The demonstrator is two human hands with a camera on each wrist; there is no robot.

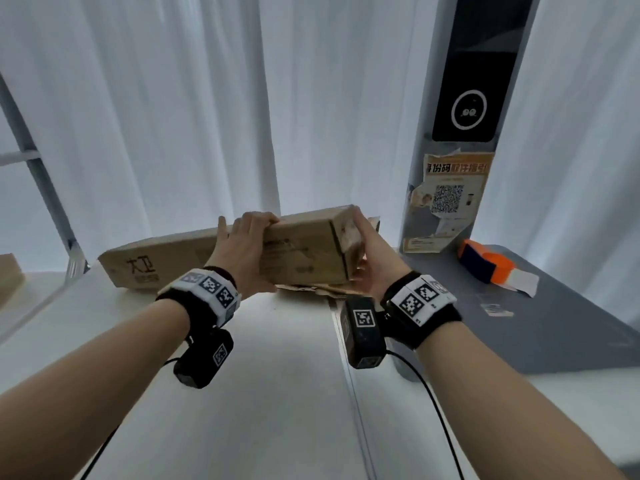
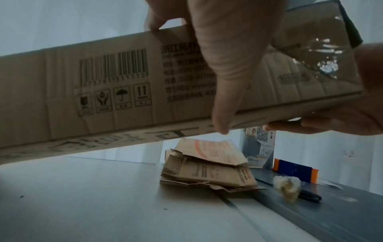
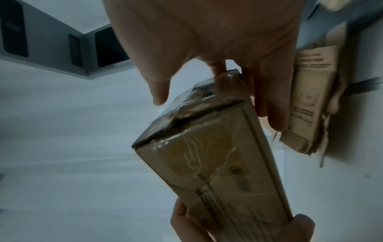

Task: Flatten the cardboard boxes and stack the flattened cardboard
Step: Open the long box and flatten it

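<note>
A long brown cardboard box (image 1: 304,251) with a barcode (image 2: 114,65) is lifted over the white table (image 1: 277,375), its right end higher than its left. My left hand (image 1: 246,244) grips it near the middle, fingers curled over the top edge and thumb (image 2: 219,98) on the near face. My right hand (image 1: 367,247) holds the taped right end (image 3: 196,106) between thumb and fingers. Below that end, a pile of flattened cardboard (image 2: 207,172) lies on the table.
A grey mat (image 1: 554,323) on the right carries an orange and blue object (image 1: 485,266), a wad of tape (image 2: 287,188) and black scissors (image 2: 311,197). A grey kiosk pillar (image 1: 433,237) stands behind. White curtains hang behind the table. More cardboard (image 1: 8,278) shows at the far left.
</note>
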